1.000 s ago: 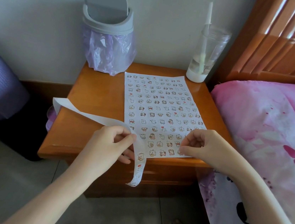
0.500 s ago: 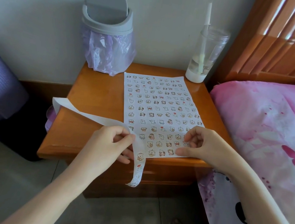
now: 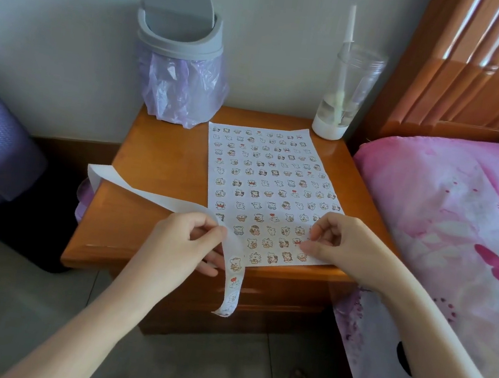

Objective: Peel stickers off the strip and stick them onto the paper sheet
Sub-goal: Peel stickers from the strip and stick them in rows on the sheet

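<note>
White sticker strip (image 3: 233, 270): end hung over the nightstand's (image 3: 157, 158) front edge, a few stickers left on it; bare backing is trailed off toward the left edge. Left hand (image 3: 178, 243): closed, strip pinched between thumb and fingers. Right hand (image 3: 345, 244): fingers loosely curled, tips set on the paper sheet (image 3: 273, 185) by its front right corner; whether a sticker is held beneath cannot be told. Sheet: laid flat, filled nearly throughout with sticker rows. Task judged almost done; little room remains. Back edge: swing-lid bin (image 3: 178, 38), tumbler with straw (image 3: 352, 85).
</note>
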Demonstrator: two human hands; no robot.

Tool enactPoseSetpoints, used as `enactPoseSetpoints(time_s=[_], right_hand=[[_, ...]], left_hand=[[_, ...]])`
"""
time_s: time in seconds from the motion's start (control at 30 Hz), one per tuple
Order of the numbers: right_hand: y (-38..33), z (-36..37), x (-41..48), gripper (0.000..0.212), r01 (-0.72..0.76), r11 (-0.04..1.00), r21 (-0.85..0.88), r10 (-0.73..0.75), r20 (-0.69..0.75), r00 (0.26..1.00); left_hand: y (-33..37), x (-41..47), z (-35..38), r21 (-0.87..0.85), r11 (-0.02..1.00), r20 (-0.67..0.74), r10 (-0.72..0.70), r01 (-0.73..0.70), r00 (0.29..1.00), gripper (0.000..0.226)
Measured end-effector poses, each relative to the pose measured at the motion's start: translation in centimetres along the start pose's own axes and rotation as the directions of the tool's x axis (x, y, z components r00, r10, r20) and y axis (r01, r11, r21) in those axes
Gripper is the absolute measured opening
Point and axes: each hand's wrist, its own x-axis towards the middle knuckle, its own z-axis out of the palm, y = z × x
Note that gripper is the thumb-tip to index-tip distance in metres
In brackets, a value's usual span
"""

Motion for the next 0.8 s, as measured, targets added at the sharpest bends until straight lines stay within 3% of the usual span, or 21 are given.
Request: enactPoseSetpoints(time_s=[0.2,0.37,0.47,0.67,0.8], right_hand=[[-0.7,-0.1,-0.3,0.018,0.046,0.998,0.034,-0.044,-0.069,0.997],[-3.9,1.7,-1.7,0.020,0.202,0.934,0.293,-0.213,0.004,0.977],[-4.9,3.1,-2.3,0.021,0.250,0.900,0.358,-0.277,0.027,0.961],[-5.3,3.7,-2.6,0.014,0.285,0.858,0.427,-0.302,-0.029,0.953],[-5.2,3.7,-2.5,0.010,0.282,0.846,0.452,-0.280,-0.074,0.957]], left_hand=[[0.3,-0.2,-0.2,-0.045,0.999,0.021,0.003,-0.002,1.000,0.011],[0.8,-0.5,-0.8,-0.166,0.986,0.014,0.008,-0.005,1.000,0.013],[1.1,-0.6,-0.8,-0.222,0.974,-0.017,0.035,-0.038,0.999,0.013],[1.2,-0.8,-0.2,-0.241,0.965,-0.069,0.086,-0.100,0.994,0.013],[1.6,-0.9,-0.1,-0.308,0.946,-0.029,0.096,-0.100,0.995,0.026]])
